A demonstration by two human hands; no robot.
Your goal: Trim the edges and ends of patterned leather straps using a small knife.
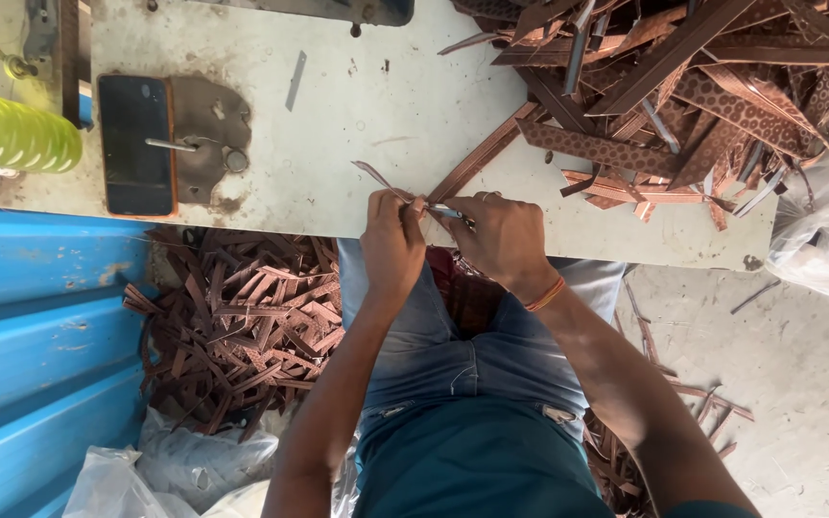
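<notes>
Brown strip pinched, left hand, right hand, fingers closed

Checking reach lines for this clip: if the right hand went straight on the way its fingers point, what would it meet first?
The right hand points leftward, so it would meet the left hand first; both pinch the same brown strip at the table edge. Depth looks equal, though that is uncertain.

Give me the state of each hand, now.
Left hand: closed, pinching the thin brown patterned strip at the table edge.
Right hand: closed on the same strip; a small metal tool may be in its grip.
</notes>
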